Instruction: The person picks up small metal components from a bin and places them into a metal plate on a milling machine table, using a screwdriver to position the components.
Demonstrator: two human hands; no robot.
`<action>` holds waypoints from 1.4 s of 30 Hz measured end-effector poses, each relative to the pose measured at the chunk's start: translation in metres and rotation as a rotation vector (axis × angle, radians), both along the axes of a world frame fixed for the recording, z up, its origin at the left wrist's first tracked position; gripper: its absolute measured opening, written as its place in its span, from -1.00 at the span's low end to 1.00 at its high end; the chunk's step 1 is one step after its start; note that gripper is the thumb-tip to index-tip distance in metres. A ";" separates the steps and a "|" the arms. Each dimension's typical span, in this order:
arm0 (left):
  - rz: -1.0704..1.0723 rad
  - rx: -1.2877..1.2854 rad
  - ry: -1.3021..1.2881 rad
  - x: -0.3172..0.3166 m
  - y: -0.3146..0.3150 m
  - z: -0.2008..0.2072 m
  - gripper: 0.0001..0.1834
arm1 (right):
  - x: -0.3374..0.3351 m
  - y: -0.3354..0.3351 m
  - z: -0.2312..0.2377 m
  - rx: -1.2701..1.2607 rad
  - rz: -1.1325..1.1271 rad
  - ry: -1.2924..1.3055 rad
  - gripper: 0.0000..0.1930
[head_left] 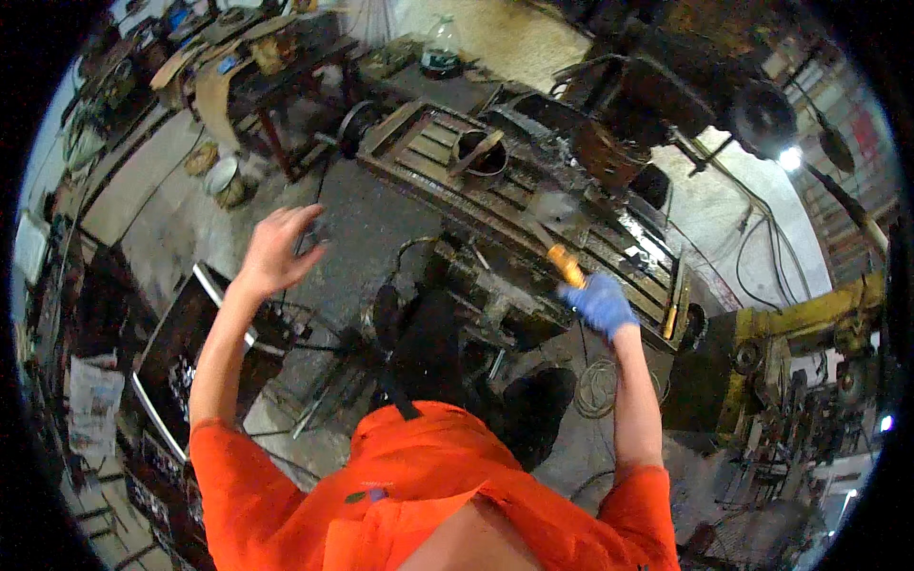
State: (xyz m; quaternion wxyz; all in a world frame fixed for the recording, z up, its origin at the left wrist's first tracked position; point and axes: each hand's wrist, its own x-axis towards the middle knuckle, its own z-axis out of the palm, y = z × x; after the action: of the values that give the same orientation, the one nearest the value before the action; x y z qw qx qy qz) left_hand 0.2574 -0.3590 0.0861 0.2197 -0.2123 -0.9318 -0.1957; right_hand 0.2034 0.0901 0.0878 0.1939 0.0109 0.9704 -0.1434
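Observation:
My right hand (pixel 602 305), in a blue glove, is closed round an orange-handled tool (pixel 566 264). A thin, flat greyish part runs from the handle toward the slotted machine table (pixel 428 181); its tip is blurred, so the exact kind is unclear. Bare and holding nothing, my left hand (pixel 281 249) hovers over the floor to the left of the machine, thumb and fingers apart. On the table's far part stands a round dark pot (pixel 479 157) with a flat stick-like piece across it. A yellow-handled tool (pixel 671 322) lies at the table's right end.
A handwheel (pixel 360 126) sticks out at the table's left end. Behind the table rises the dark machine body (pixel 619 152), and a large clear bottle (pixel 441 48) stands beyond. Left are a bucket (pixel 223 179) and a dark metal tray (pixel 181 352). Coiled cable (pixel 598 388) lies on the floor.

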 end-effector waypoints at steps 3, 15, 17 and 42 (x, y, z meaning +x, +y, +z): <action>-0.098 0.118 -0.086 -0.006 0.035 -0.011 -0.49 | 0.056 -0.059 0.004 -0.200 0.465 -0.052 -0.56; -0.112 0.062 -0.209 -0.029 0.074 -0.027 -0.46 | 0.059 -0.088 -0.015 -0.293 0.435 -0.058 -0.49; -0.105 0.051 -0.227 -0.039 0.089 -0.027 -0.46 | 0.060 -0.070 -0.017 -0.323 0.307 -0.093 -0.50; -0.413 0.001 -0.010 -0.214 0.321 -0.069 -0.70 | 0.022 0.095 -0.107 -0.774 -0.325 0.301 -0.51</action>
State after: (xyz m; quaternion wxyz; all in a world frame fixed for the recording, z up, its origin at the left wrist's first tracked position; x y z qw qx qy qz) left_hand 0.0437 -0.0380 0.0171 0.1703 -0.3979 -0.8694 -0.2384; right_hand 0.2255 0.1850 -0.0190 0.0153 0.0688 0.8485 -0.5245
